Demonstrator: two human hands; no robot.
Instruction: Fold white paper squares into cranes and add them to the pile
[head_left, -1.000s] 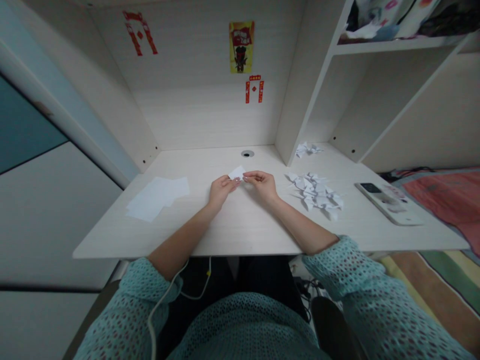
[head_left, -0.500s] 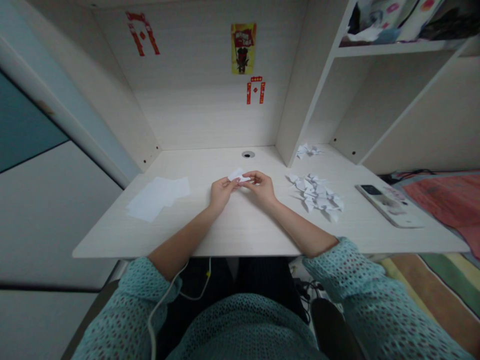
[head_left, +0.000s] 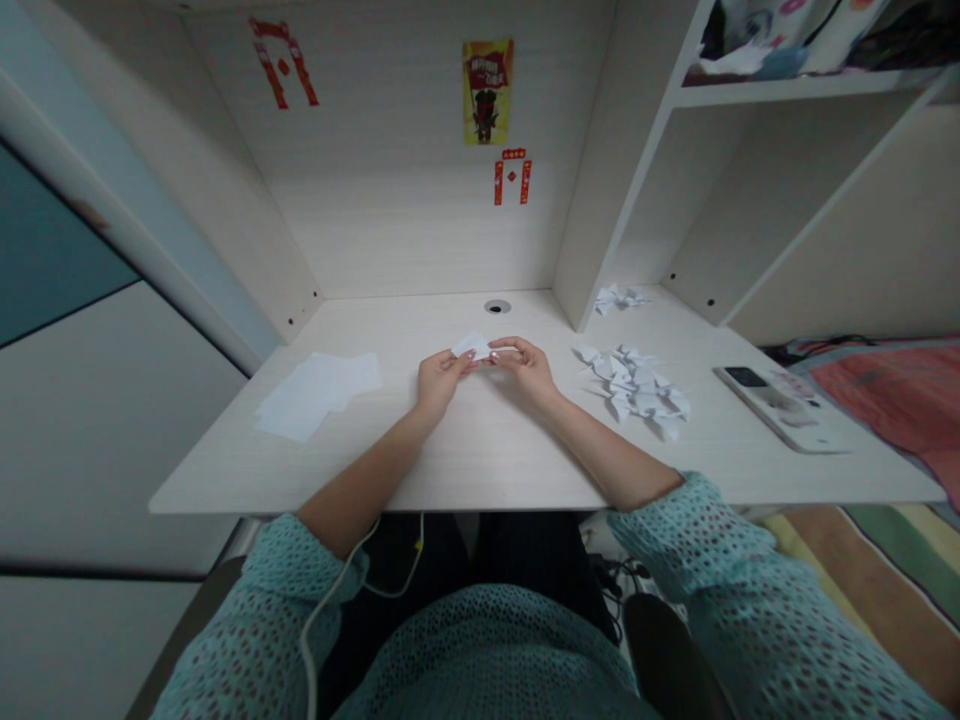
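Desk (head_left: 495,455) against stickered wall (head_left: 390,210), paper (head_left: 474,342) in pinch of left hand (head_left: 438,382) and right hand (head_left: 531,370).

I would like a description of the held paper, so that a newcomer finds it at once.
Find the white desk; near its middle, the left hand and right hand nearly meet. Between them is a small white paper. The sheets at left and folded pieces at right lie on the desk; this one alone is held in fingers.
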